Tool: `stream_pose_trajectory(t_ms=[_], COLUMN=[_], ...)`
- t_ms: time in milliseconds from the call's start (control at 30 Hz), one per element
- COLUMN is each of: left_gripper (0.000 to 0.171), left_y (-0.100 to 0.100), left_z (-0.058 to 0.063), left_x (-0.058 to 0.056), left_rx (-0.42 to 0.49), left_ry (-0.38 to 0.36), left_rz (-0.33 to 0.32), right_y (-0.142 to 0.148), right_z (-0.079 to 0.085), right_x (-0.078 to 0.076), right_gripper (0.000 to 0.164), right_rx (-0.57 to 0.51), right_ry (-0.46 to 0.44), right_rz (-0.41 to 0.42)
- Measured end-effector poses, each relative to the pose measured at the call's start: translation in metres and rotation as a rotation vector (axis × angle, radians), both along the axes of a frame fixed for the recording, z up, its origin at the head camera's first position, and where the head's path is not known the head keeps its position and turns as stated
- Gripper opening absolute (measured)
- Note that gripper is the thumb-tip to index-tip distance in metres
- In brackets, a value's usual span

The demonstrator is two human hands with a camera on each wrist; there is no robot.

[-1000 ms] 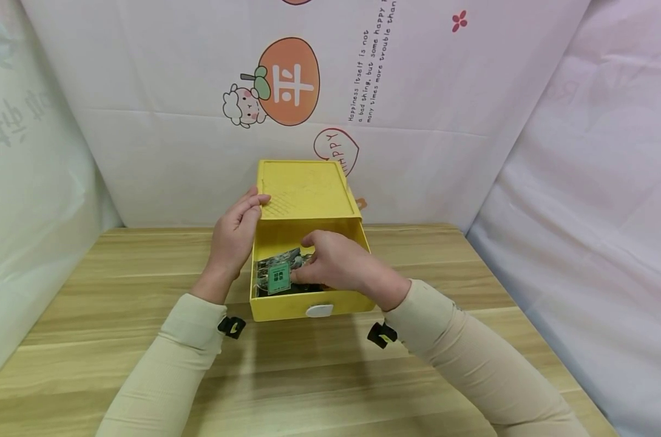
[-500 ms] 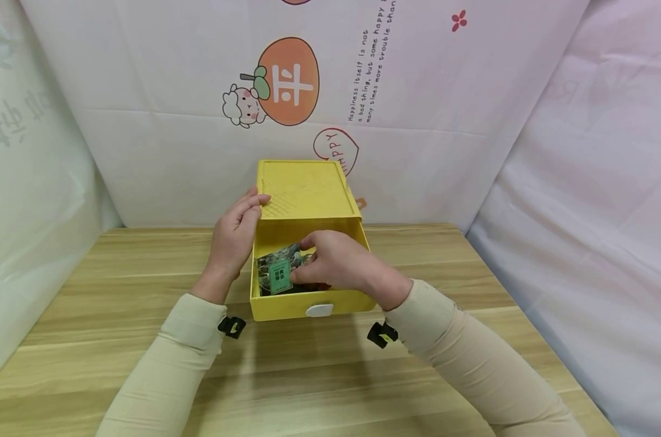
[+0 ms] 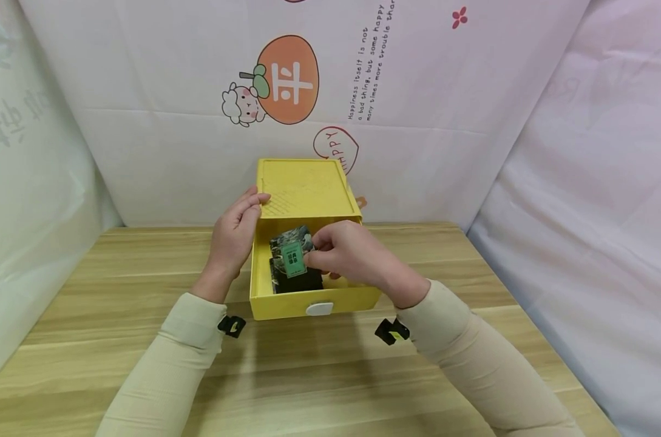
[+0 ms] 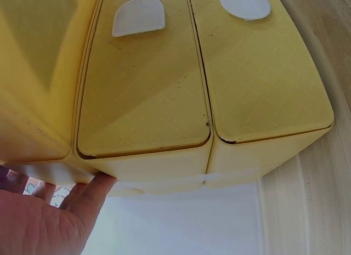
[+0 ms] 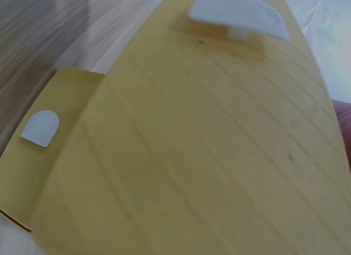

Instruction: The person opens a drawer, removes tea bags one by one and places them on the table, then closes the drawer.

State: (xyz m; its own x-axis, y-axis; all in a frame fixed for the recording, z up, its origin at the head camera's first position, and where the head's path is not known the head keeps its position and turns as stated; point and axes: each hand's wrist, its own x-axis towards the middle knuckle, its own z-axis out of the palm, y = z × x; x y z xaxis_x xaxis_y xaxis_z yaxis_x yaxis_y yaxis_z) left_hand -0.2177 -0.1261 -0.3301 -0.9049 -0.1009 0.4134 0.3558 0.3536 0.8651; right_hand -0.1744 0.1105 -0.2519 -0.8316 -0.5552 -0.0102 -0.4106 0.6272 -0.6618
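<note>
The dark printed packet (image 3: 294, 259) lies directly to the left of the right hand (image 3: 352, 255), whose thumb and forefinger pinch its near side edge; the rest of it reaches away leftward from those fingers, over the pulled-out drawer (image 3: 283, 308). Its longer axis seems to run roughly away from the person, leaning slightly, though the covered edge leaves this unsure. The right hand is the nearer one; the left hand (image 3: 234, 233) is farther off, beyond the packet, fingers extended against the side of the yellow drawer cabinet (image 3: 306, 188), their tips over its top edge. The packet looks thin and flat, with a grey-green pattern, a black lower part and a rectangular green label; whether the black part is a separate piece cannot be told. Below the right fingers, the drawer's plastic-looking front carries a rounded white pull tab (image 3: 320, 310) and faint diagonal grooves, above a pale, wood-grained worktop (image 3: 445, 273).
</note>
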Motion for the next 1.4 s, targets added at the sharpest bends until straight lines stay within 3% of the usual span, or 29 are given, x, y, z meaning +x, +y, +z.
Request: stream_pose_trajectory(t_ms=[567,1067,1400], left_gripper=[0.045,0.044,0.044], left_y=[0.0,0.001,0.001], left_z=[0.0,0.0,0.0], left_x=[0.0,0.0,0.0], left_rx=[0.006,0.008,0.014], left_ry=[0.003,0.005,0.001], left_rz=[0.008,0.011,0.009], right_y=[0.028,0.061,0.078], right_z=[0.014,0.018,0.013], right_x=[0.005,-0.009,-0.027], right_gripper=[0.02,0.029,0.036], right_rx=[-0.17,-0.33,-0.36], right_ry=[0.036,0.03,0.007], right_rz=[-0.151,-0.279,-0.375])
